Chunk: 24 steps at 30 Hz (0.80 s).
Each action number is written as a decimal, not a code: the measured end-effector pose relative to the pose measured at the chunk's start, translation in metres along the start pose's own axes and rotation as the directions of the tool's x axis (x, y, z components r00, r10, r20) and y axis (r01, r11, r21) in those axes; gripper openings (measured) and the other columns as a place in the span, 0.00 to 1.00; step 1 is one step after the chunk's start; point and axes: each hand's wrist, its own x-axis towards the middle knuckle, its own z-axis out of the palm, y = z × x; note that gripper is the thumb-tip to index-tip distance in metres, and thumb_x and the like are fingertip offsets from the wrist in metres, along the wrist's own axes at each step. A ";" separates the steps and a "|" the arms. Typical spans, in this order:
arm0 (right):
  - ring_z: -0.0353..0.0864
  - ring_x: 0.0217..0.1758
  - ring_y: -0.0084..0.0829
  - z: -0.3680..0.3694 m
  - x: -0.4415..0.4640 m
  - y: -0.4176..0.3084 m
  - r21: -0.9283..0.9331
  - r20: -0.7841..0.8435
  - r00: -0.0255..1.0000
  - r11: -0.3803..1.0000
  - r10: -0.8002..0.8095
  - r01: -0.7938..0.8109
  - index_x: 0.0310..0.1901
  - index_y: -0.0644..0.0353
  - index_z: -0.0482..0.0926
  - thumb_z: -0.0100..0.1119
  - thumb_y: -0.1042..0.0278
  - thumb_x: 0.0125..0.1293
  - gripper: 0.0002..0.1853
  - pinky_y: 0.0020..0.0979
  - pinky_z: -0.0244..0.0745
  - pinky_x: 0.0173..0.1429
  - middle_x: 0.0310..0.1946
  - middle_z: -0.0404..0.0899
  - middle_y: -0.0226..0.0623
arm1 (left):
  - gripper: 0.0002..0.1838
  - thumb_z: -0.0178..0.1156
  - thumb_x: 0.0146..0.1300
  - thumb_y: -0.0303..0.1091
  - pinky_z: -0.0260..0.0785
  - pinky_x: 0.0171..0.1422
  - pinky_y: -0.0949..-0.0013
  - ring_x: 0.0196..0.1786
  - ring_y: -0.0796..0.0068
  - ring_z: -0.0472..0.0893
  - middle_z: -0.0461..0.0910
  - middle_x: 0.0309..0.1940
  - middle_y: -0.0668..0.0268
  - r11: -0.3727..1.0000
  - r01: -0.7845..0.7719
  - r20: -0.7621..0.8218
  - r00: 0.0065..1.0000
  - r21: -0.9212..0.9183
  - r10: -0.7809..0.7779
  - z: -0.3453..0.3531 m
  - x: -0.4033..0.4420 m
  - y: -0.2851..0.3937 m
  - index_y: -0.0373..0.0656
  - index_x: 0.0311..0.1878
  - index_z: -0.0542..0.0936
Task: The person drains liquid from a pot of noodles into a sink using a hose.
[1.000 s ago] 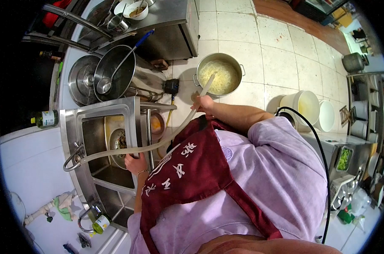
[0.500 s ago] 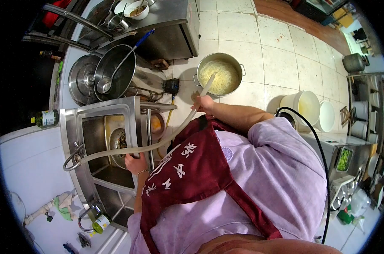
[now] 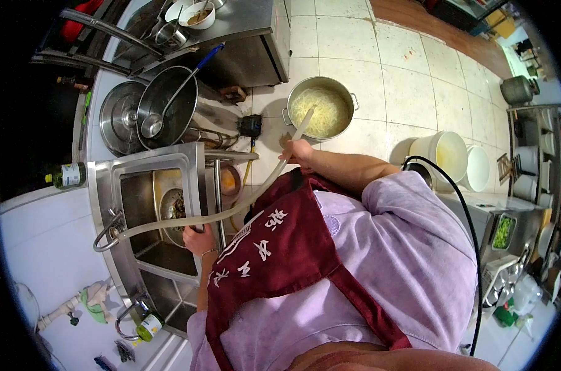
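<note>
My right hand (image 3: 297,151) is closed around a pale, translucent hose (image 3: 255,196). The hose runs from the sink faucet (image 3: 110,235) across the basin, and its free end hangs over a two-handled metal pot (image 3: 353,110) on the floor. Pale noodle-like strands (image 3: 320,111) in liquid fill much of that pot. My left hand (image 3: 199,240) grips the front rim of the steel sink (image 3: 197,185), just below the hose, with its fingers bent over the edge. Inside the basin, partly behind the hose, sits a metal bowl (image 3: 169,201) with dark pieces in it.
Left of the floor pot stand a large dark pot (image 3: 184,86) with a blue-handled ladle (image 3: 169,105) and a round metal lid (image 3: 116,117). White buckets (image 3: 419,148) are at the right. A black cable (image 3: 469,216) curves past my shoulder. A green bottle (image 3: 70,175) stands behind the sink.
</note>
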 end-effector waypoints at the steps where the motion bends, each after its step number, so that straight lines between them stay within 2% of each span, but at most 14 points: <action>1: 0.78 0.37 0.44 0.001 -0.001 0.000 0.001 -0.013 1.000 1.000 -0.001 0.001 0.38 0.68 0.67 0.43 0.67 0.63 0.11 0.44 0.75 0.46 0.31 0.71 0.44 | 0.32 0.63 0.47 0.50 0.67 0.45 0.54 0.40 0.50 0.74 0.74 0.35 0.50 1.000 0.000 0.000 1.000 0.000 0.000 -0.001 0.000 0.001 0.32 0.48 0.73; 11: 0.79 0.39 0.45 -0.001 0.003 0.001 -0.017 0.004 1.000 1.000 0.002 -0.002 0.41 0.66 0.65 0.43 0.67 0.63 0.11 0.45 0.75 0.46 0.33 0.70 0.43 | 0.32 0.62 0.47 0.50 0.66 0.47 0.52 0.42 0.49 0.74 0.74 0.37 0.49 1.000 -0.008 0.006 1.000 -0.004 0.008 0.004 0.000 -0.004 0.32 0.48 0.72; 16: 0.79 0.37 0.45 0.000 0.004 0.000 -0.003 -0.001 1.000 1.000 0.011 -0.011 0.40 0.66 0.65 0.42 0.67 0.63 0.10 0.46 0.75 0.45 0.30 0.71 0.43 | 0.32 0.62 0.47 0.51 0.66 0.47 0.52 0.42 0.48 0.74 0.74 0.37 0.48 1.000 -0.009 -0.002 1.000 -0.009 0.009 0.004 0.001 -0.004 0.32 0.47 0.73; 17: 0.79 0.37 0.45 0.000 0.004 -0.001 0.000 -0.002 1.000 1.000 0.008 -0.008 0.40 0.66 0.65 0.42 0.67 0.63 0.10 0.46 0.75 0.45 0.30 0.71 0.43 | 0.32 0.62 0.47 0.51 0.66 0.46 0.52 0.41 0.48 0.74 0.74 0.36 0.48 1.000 0.018 0.043 0.999 0.008 -0.018 0.004 0.001 -0.004 0.32 0.47 0.73; 19: 0.79 0.35 0.45 0.003 0.000 -0.003 0.031 -0.030 1.000 0.999 0.010 -0.009 0.39 0.66 0.66 0.41 0.67 0.65 0.10 0.46 0.76 0.44 0.29 0.72 0.43 | 0.32 0.62 0.47 0.51 0.66 0.46 0.52 0.41 0.48 0.74 0.74 0.35 0.48 0.999 0.029 0.085 0.996 0.023 -0.031 0.004 0.001 -0.007 0.32 0.47 0.73; 22: 0.79 0.34 0.44 0.004 -0.003 -0.004 0.015 -0.018 1.000 1.000 0.015 -0.015 0.40 0.67 0.66 0.39 0.68 0.66 0.10 0.45 0.76 0.43 0.28 0.73 0.45 | 0.32 0.62 0.49 0.52 0.66 0.43 0.52 0.40 0.49 0.74 0.73 0.33 0.48 0.997 -0.057 0.104 0.993 -0.057 0.062 0.005 0.004 -0.008 0.31 0.46 0.73; 23: 0.80 0.34 0.43 0.008 -0.004 -0.006 0.028 -0.084 0.996 0.999 0.020 -0.017 0.41 0.67 0.66 0.39 0.70 0.66 0.09 0.43 0.77 0.40 0.28 0.74 0.46 | 0.32 0.61 0.49 0.53 0.66 0.42 0.52 0.39 0.49 0.74 0.73 0.32 0.48 0.997 -0.056 0.084 0.995 -0.047 0.060 0.003 0.001 -0.005 0.32 0.46 0.73; 24: 0.80 0.34 0.43 0.002 0.006 0.000 0.003 -0.047 0.999 1.000 -0.020 0.020 0.40 0.67 0.67 0.41 0.70 0.66 0.09 0.43 0.78 0.37 0.28 0.75 0.47 | 0.32 0.61 0.50 0.54 0.66 0.41 0.52 0.37 0.49 0.74 0.73 0.31 0.48 0.998 -0.055 0.063 0.996 -0.037 0.057 0.002 0.001 -0.005 0.32 0.45 0.73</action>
